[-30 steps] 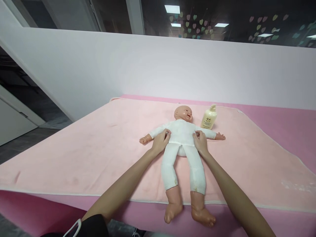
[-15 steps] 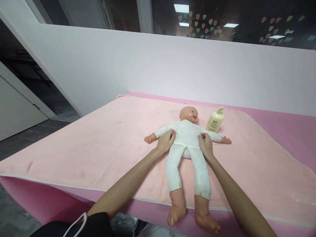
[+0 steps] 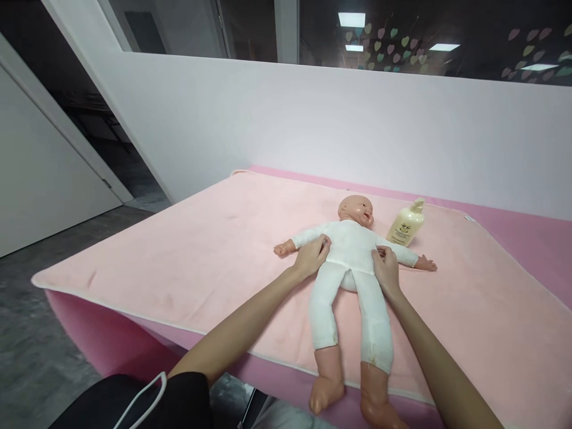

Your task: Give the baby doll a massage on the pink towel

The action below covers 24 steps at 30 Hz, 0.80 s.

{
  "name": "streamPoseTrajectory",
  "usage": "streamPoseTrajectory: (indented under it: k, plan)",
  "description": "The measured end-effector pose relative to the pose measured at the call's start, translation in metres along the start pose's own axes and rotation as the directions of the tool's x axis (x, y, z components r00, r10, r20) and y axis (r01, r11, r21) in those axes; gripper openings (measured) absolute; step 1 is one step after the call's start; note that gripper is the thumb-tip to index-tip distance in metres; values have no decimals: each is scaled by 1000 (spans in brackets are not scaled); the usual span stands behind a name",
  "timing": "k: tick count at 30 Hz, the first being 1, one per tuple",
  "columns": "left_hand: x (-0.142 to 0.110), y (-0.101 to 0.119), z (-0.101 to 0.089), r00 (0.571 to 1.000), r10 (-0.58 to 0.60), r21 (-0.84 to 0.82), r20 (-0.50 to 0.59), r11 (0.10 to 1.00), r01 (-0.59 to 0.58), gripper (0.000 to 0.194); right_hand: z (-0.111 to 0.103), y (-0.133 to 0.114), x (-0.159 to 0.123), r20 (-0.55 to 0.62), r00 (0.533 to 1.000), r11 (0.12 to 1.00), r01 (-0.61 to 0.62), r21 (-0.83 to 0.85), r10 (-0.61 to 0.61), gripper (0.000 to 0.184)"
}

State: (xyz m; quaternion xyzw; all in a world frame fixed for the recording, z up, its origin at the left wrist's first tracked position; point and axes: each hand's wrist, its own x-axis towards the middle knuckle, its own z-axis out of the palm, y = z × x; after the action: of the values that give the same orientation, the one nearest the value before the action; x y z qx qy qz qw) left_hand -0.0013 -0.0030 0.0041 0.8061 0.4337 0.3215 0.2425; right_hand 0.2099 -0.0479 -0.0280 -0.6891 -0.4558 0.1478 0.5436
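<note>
A baby doll (image 3: 351,244) with a white cloth body and plastic head, hands and feet lies face up, its feet past the front edge of the pink blanket. Against the torso's side at picture left, my left hand (image 3: 313,256) is closed, fingers curled at the cloth under the doll's arm. My right hand (image 3: 386,269) holds the opposite side of the torso in the same way, with bent fingers. Both sets of fingertips are partly hidden. Beside the doll's head and arm stands a pale yellow pump bottle (image 3: 406,224) with a printed label.
The pink blanket (image 3: 187,256) covers most of a darker pink padded table (image 3: 513,229). A white partition (image 3: 286,113) with glass above borders the back. At the left are a door (image 3: 49,161) and grey floor (image 3: 27,333).
The head view has turned left, so the whole scene sits further right. Both hands keep their places at the doll's sides, and the doll and bottle have not visibly moved on the blanket.
</note>
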Motion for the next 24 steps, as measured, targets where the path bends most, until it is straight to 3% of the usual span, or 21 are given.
streamPoseTrajectory:
  k: [24]
  plan:
    - [1, 2, 0, 1000, 18, 54, 0, 998, -18, 22, -3, -4, 1, 9, 1000, 1000, -14, 3, 14, 27]
